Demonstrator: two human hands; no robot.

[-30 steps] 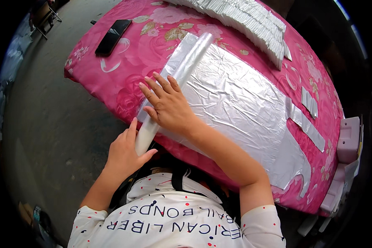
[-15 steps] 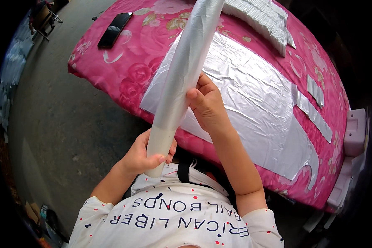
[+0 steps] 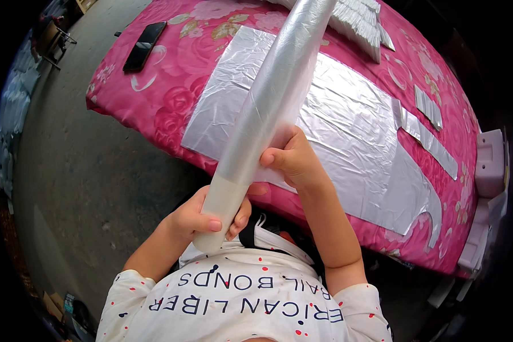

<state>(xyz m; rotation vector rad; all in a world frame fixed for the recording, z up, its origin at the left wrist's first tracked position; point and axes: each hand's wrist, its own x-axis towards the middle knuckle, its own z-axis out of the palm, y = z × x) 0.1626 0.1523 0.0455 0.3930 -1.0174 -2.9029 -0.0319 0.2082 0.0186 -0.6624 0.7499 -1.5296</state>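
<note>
A long roll of clear plastic film is held up at a slant above the worktop, its lower end near the person's chest and its upper end running out of the top of the picture. The left hand is wrapped around the bare whitish end of the roll, fingers closed on it, and the right hand grips the roll a little higher up on its right side, so both hands are clamped on the roll and sit close to each other without touching. Under the roll, a large flat sheet of silvery plastic lies spread on the worktop, which is covered by a pink cloth with a flower pattern. Beyond the roll, at the far edge of the worktop, lies a stack of white folded bags. To the right of the roll, just past the sheet's edge, lie narrow silvery strips, one long and a shorter one farther back. Well to the left of the roll, near the worktop's far left corner, a dark flat phone lies on the cloth. At the worktop's right edge, far from the roll, stands a pale pink plastic block; what it holds cannot be told.
</note>
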